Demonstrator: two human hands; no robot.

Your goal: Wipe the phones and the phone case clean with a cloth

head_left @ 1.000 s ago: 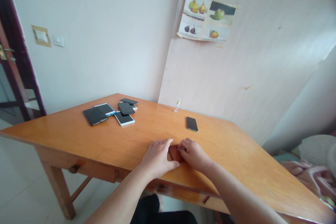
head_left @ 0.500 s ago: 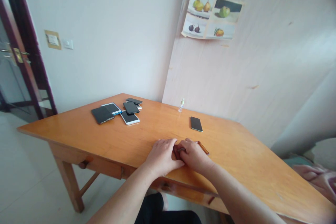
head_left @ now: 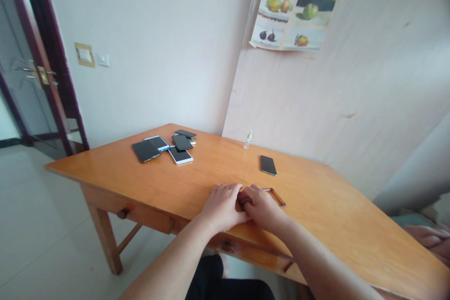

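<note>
A see-through phone case (head_left: 277, 198), with the brown tabletop showing through it, lies at the near edge of the table, mostly covered by my hands. My left hand (head_left: 225, 206) curves round its left end, thumb stretched toward the right hand. My right hand (head_left: 262, 206) lies over the middle of the case with its fingers curled in at the dark end between both hands. The right fingertips are partly hidden there. A black phone (head_left: 268, 165) lies flat just beyond the hands.
Several phones lie in a loose group on the left, with a black tablet-like device (head_left: 146, 151) and a white-framed phone (head_left: 180, 155) among them. A small clear bottle (head_left: 248, 140) stands at the back, near the wall. Drawers run along the front of the wooden table (head_left: 316, 206).
The view has swung slightly left, so everything sits a little further right. The fingers of both hands have shifted slightly at the case; the grip looks much the same.
</note>
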